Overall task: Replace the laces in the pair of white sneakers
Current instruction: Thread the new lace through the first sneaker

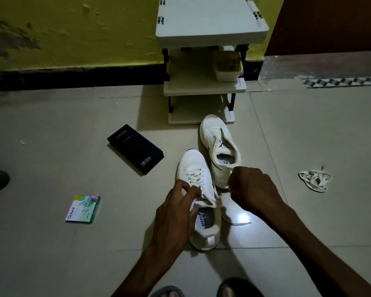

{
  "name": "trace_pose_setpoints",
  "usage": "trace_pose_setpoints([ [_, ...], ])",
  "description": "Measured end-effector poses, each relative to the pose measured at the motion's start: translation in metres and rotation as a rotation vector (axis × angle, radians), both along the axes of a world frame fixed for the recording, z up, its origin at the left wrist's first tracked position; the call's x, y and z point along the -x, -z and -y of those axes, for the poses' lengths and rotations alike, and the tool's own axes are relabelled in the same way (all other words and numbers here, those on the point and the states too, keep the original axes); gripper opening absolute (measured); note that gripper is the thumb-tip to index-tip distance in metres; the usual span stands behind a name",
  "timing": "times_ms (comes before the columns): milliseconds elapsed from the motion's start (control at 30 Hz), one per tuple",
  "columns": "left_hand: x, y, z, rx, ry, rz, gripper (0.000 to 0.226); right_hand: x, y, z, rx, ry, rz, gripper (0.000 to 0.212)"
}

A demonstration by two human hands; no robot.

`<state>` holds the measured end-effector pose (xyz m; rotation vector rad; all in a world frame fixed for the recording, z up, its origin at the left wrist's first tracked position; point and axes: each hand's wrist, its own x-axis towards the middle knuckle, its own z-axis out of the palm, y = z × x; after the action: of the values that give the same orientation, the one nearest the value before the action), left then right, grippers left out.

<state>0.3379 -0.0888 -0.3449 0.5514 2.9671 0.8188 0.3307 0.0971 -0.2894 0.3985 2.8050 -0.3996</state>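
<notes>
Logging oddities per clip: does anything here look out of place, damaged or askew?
The far sneaker has no laces, and a tangled lace bundle lies on the floor to its right. A black box and small packet lie loose nearby. The yellow wall shows dark blotches.

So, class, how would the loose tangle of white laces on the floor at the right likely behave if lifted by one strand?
The lace tangle lies in slack, irregular loops, so it would probably droop limply and partly unravel. Its thin strands suggest very little weight. Lying flat on the tiles, it seems unlikely to roll.
</notes>
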Motion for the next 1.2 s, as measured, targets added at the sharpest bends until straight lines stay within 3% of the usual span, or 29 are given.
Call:
trace_pose_setpoints([
  [200,-0.001,0.002,-0.008,0.047,0.110,-0.079,0.030,-0.021,0.046,0.003,0.070,-0.122,0.155,0.034],
  [333,-0.001,0.006,-0.008,0.054,0.089,-0.035,0.023,-0.029,0.083,0.003,0.125,-0.207,0.167,0.011],
  [400,0.001,0.008,-0.005,0.001,0.026,0.043,0.021,-0.027,0.085,-0.001,0.186,-0.187,0.244,0.014],
  [567,0.008,-0.002,-0.001,-0.297,-0.091,0.155,0.013,-0.021,0.047,-0.003,0.542,0.078,0.139,0.031],
  [700,0.018,-0.021,-0.001,-0.459,-0.093,0.237,0.016,-0.010,-0.001,-0.004,0.917,0.268,0.120,0.026],
  [867,0.031,-0.047,-0.002,-0.517,-0.047,0.303,0.021,-0.001,-0.046,0.000,1.146,0.197,0.090,0.023],
  [967,0.038,-0.059,-0.002,-0.607,-0.045,0.325,0.020,0.005,-0.054,0.002,1.299,0.202,0.057,0.005],
  [1200,0.046,-0.081,0.001,-0.672,-0.007,0.286,0.025,0.010,-0.058,0.007,1.476,0.207,0.041,0.021],
])
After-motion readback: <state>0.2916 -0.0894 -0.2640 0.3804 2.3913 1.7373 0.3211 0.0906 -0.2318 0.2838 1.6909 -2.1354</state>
